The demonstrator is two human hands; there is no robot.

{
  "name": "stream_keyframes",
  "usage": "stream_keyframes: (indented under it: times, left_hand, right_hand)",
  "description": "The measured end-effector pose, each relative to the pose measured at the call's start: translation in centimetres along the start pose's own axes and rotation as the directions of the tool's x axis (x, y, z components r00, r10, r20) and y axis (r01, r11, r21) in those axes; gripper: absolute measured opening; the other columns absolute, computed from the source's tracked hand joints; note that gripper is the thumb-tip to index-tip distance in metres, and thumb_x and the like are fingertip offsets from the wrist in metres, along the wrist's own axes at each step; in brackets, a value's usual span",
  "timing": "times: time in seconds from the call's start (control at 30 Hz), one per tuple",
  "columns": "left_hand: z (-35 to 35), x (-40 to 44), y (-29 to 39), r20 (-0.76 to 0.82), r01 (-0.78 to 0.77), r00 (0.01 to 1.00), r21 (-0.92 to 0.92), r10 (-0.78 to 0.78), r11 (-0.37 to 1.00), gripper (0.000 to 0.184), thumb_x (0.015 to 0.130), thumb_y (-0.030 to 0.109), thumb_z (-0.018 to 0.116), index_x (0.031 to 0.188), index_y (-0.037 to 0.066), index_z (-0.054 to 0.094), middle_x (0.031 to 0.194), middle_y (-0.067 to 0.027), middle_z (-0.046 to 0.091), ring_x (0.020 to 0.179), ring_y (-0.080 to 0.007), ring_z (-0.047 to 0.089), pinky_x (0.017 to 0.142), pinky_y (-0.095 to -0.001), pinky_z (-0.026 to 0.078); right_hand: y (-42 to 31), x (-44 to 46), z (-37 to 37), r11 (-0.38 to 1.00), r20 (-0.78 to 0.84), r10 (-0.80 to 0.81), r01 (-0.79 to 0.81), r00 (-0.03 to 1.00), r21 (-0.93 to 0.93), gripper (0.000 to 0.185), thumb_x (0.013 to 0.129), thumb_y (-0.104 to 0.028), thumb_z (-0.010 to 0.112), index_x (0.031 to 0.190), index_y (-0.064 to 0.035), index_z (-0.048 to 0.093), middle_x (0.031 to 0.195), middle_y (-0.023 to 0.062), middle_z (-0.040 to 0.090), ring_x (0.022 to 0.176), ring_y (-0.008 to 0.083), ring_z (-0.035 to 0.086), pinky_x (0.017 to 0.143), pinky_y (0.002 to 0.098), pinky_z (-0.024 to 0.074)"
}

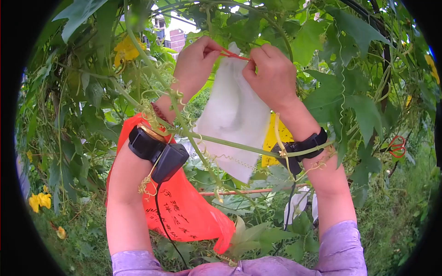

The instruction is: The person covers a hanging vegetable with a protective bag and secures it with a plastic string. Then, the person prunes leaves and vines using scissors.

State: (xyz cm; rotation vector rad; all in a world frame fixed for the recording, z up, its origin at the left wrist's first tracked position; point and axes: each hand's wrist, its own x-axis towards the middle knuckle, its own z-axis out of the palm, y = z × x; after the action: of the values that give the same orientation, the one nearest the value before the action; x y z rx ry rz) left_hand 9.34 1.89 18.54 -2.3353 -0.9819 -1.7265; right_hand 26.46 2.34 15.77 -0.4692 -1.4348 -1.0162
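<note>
A white bag (232, 108) hangs among the vines, its gathered top between my two hands. A red tie (234, 54) crosses at that top. My left hand (197, 62) pinches one end of it, fingers closed. My right hand (272, 76) grips the other end between thumb and fingers, the tie stretched between both hands. What the bag covers shows only as a faint shape. From my left forearm hangs a red plastic bag (191, 211) with dark writing. Black devices are strapped on both forearms, each with a cable.
A green stem (230, 142) with curly tendrils runs across in front of my forearms. Behind the white bag hangs a yellow sheet (279, 135). Broad leaves (363, 112) and yellow flowers (40, 201) surround me. Red loops (397, 146) hang at right.
</note>
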Motion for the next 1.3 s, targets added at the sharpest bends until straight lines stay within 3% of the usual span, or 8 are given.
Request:
stream_keyframes:
  times: [0.2,0.4,0.57,0.77,0.9,1.07,1.17,1.3]
  left_hand:
    - [-0.1,0.2,-2.7,-0.066,-0.078,0.993,0.225,0.095,0.971,0.014,0.081,0.009,0.057,0.090,-0.001,0.057,0.075,-0.0061,0.060,0.070,-0.0133,0.058,0.066,-0.0262,0.046]
    - [-0.9,-1.5,-2.5,-0.054,0.075,0.996,-0.015,-0.075,0.997,0.047,0.081,0.020,0.059,0.124,0.011,0.043,0.120,-0.0149,0.040,0.087,-0.0227,0.057,0.070,-0.0296,0.051]
    - [-3.0,-4.4,-2.4,-0.015,0.094,0.995,-0.080,-0.096,0.992,0.051,0.084,0.019,0.057,0.129,0.008,0.038,0.123,-0.0104,0.043,0.085,-0.0132,0.054,0.071,-0.0259,0.048]
    - [-9.1,-10.3,-2.6,0.133,0.384,0.922,-0.419,-0.363,0.823,0.042,0.085,0.019,0.053,0.125,0.006,0.044,0.120,-0.0071,0.048,0.094,-0.0126,0.054,0.080,-0.0257,0.042]
    - [-11.6,-16.2,-1.0,0.157,0.484,0.873,-0.391,-0.462,0.783,0.033,0.088,0.015,0.050,0.120,0.005,0.047,0.110,0.0014,0.052,0.086,-0.0044,0.050,0.074,-0.0188,0.039]
    - [-12.5,-23.9,0.8,0.171,0.421,0.907,-0.413,-0.385,0.808,0.024,0.088,0.008,0.048,0.111,0.002,0.051,0.076,0.0024,0.042,0.063,-0.0045,0.039,0.059,-0.0195,0.034]
    - [-12.7,-26.7,3.0,0.359,0.486,0.854,-0.293,-0.377,0.824,0.020,0.086,0.006,0.049,0.105,0.003,0.054,0.074,0.0020,0.043,0.063,-0.0044,0.042,0.057,-0.0182,0.035]
    - [-10.1,-28.6,12.0,0.672,0.259,0.739,-0.224,-0.043,0.940,0.008,0.081,0.000,0.053,0.087,-0.001,0.059,0.082,-0.0075,0.058,0.077,-0.0166,0.055,0.069,-0.0274,0.044]
  right_hand:
    - [0.9,-0.9,0.3,0.998,0.104,0.056,-0.052,0.993,-0.039,0.008,0.064,-0.006,0.059,0.063,-0.0044,0.052,0.065,0.0074,0.050,0.060,0.0254,0.054,0.050,0.0358,0.0438]
    - [0.8,-3.1,-0.3,0.993,0.175,0.101,-0.110,0.979,0.042,0.011,0.069,-0.006,0.057,0.080,-0.0034,0.058,0.082,0.0090,0.057,0.081,0.0242,0.056,0.065,0.0360,0.0483]
    - [-1.6,-5.5,-2.6,0.977,0.193,0.182,-0.200,0.964,0.079,0.042,0.072,-0.002,0.054,0.113,0.0047,0.045,0.116,0.0222,0.045,0.108,0.0376,0.042,0.094,0.0419,0.0357]
    - [-5.3,-10.2,-10.4,0.923,0.443,0.245,-0.347,0.862,0.165,0.043,0.075,-0.003,0.053,0.116,0.0048,0.043,0.120,0.0234,0.043,0.115,0.0381,0.038,0.098,0.0416,0.0329]
    - [-9.3,-14.0,-17.4,0.801,0.751,0.298,-0.583,0.589,0.139,0.035,0.081,-0.013,0.054,0.114,-0.0029,0.049,0.128,0.0186,0.040,0.119,0.0339,0.038,0.098,0.0389,0.0338]
    - [-12.8,-18.2,-24.0,0.560,0.947,0.211,-0.824,0.241,0.085,0.023,0.083,-0.016,0.054,0.100,-0.0025,0.056,0.101,0.0135,0.057,0.094,0.0309,0.056,0.082,0.0372,0.0448]
    - [-14.0,-18.0,-26.4,0.641,0.981,0.177,-0.766,0.076,-0.056,0.021,0.080,-0.018,0.056,0.093,-0.0020,0.058,0.092,0.0144,0.059,0.082,0.0317,0.058,0.071,0.0387,0.0472]
    - [-16.3,-18.8,-27.4,0.819,0.990,-0.004,-0.569,-0.141,-0.077,0.022,0.077,-0.021,0.059,0.086,-0.0013,0.061,0.081,0.0161,0.061,0.074,0.0331,0.059,0.065,0.0409,0.0478]
